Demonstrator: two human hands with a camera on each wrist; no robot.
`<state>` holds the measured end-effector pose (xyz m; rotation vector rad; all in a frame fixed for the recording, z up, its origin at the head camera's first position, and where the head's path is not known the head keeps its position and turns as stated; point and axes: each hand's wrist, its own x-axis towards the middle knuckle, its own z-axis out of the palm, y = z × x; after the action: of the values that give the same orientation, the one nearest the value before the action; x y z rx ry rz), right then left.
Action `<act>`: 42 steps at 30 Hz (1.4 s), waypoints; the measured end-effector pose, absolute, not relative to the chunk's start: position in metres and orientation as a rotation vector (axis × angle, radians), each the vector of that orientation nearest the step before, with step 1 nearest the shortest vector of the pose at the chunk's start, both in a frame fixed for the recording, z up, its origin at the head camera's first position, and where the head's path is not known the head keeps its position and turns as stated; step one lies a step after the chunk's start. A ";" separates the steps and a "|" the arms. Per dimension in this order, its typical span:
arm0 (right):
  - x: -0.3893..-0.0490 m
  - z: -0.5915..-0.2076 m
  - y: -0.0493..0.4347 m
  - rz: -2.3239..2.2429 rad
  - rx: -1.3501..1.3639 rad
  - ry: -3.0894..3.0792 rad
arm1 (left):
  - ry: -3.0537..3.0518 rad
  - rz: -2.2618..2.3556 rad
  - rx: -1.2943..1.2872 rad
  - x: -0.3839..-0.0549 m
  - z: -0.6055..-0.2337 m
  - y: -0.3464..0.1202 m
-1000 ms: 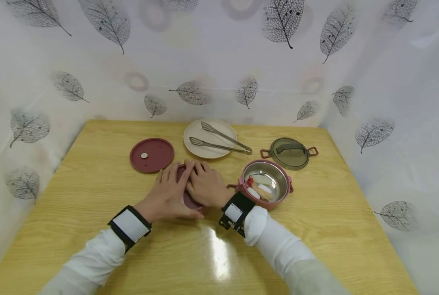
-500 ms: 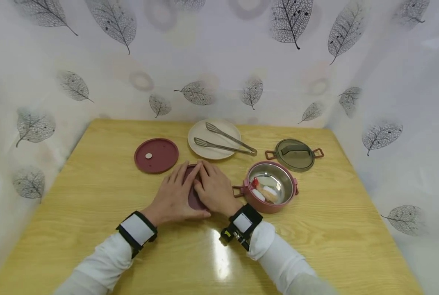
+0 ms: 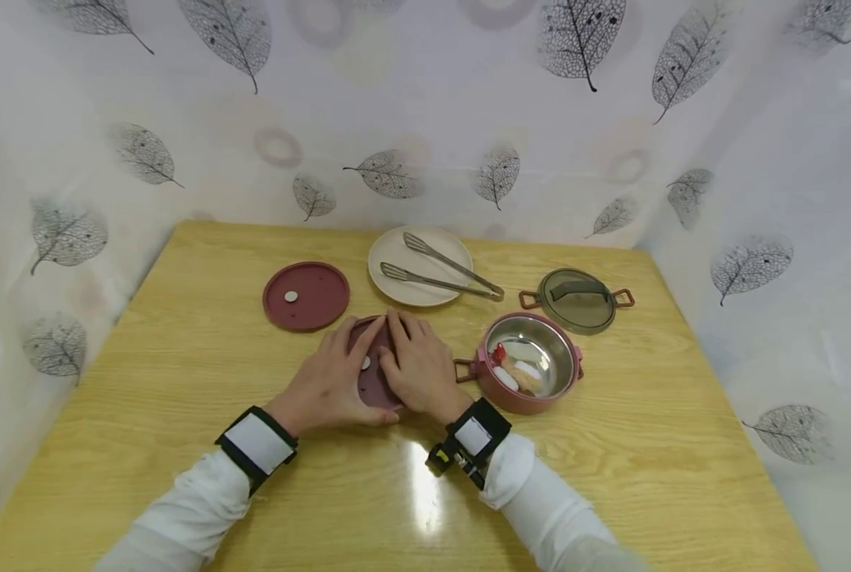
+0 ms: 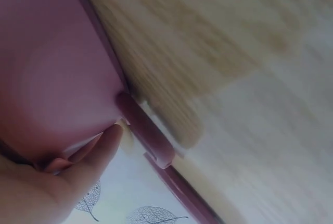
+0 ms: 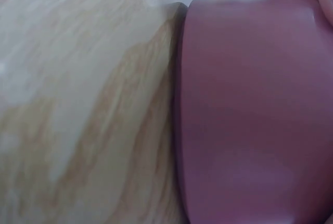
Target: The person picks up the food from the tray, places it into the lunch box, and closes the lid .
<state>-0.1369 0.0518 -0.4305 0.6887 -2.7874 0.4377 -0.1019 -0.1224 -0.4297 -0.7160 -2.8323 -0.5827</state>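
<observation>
A round container (image 5: 250, 109) with smooth dusky-pink walls stands on the table between my hands. Its plum lid (image 3: 378, 383), with a small white button, shows between them in the head view. My left hand (image 3: 328, 385) grips the left side, index finger across the lid and thumb along the near edge. Opposite it, my right hand (image 3: 425, 369) holds the right side, fingers over the far rim and thumb on the lid. In the left wrist view, a dark-red handle-like piece (image 4: 145, 130) juts out beside a fingertip. Hands hide much of the container.
To the right stands a pink pot (image 3: 521, 401) with food pieces inside, its green lid (image 3: 575, 314) behind it. Tongs (image 3: 442, 282) lie on a cream plate (image 3: 385, 278) at the back. Another plum lid (image 3: 318, 294) lies back left on the wooden table (image 3: 146, 349).
My hands have drawn slightly apart on the lid, so more of it and its white button show. The head view has shifted a little. The other things stay where they were.
</observation>
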 end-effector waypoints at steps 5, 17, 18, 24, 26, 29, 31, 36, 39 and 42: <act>-0.138 -0.430 0.051 0.454 0.673 -2.822 | -2.845 -0.596 -0.701 -0.105 -0.432 -0.123; -0.143 -0.428 0.053 0.429 0.677 -2.826 | -2.875 -0.629 -0.700 -0.109 -0.427 -0.122; -0.144 -0.427 0.053 0.428 0.679 -2.820 | -2.870 -0.630 -0.697 -0.110 -0.427 -0.122; -0.148 -0.425 0.055 0.421 0.672 -2.801 | -2.860 -0.629 -0.703 -0.114 -0.426 -0.122; -0.148 -0.425 0.055 0.428 0.673 -2.801 | -2.874 -0.656 -0.704 -0.115 -0.425 -0.122; -0.146 -0.426 0.054 0.447 0.674 -2.802 | -2.933 -0.732 -0.694 -0.116 -0.422 -0.124; -0.143 -0.426 0.053 0.467 0.676 -2.805 | -2.985 -0.839 -0.686 -0.117 -0.417 -0.129; -0.138 -0.429 0.052 0.487 0.688 -2.825 | -3.007 -1.031 -0.593 -0.129 -0.404 -0.152; -0.136 -0.429 0.053 0.502 0.687 -2.825 | -2.982 -0.998 -0.497 -0.143 -0.400 -0.171; -0.135 -0.428 0.055 0.509 0.684 -2.820 | -2.995 -0.905 -0.381 -0.158 -0.400 -0.189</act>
<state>-0.1354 0.0546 -0.4280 0.6844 -2.8198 0.5088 -0.1584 -0.1889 -0.3999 -0.3806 -2.9950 -0.9052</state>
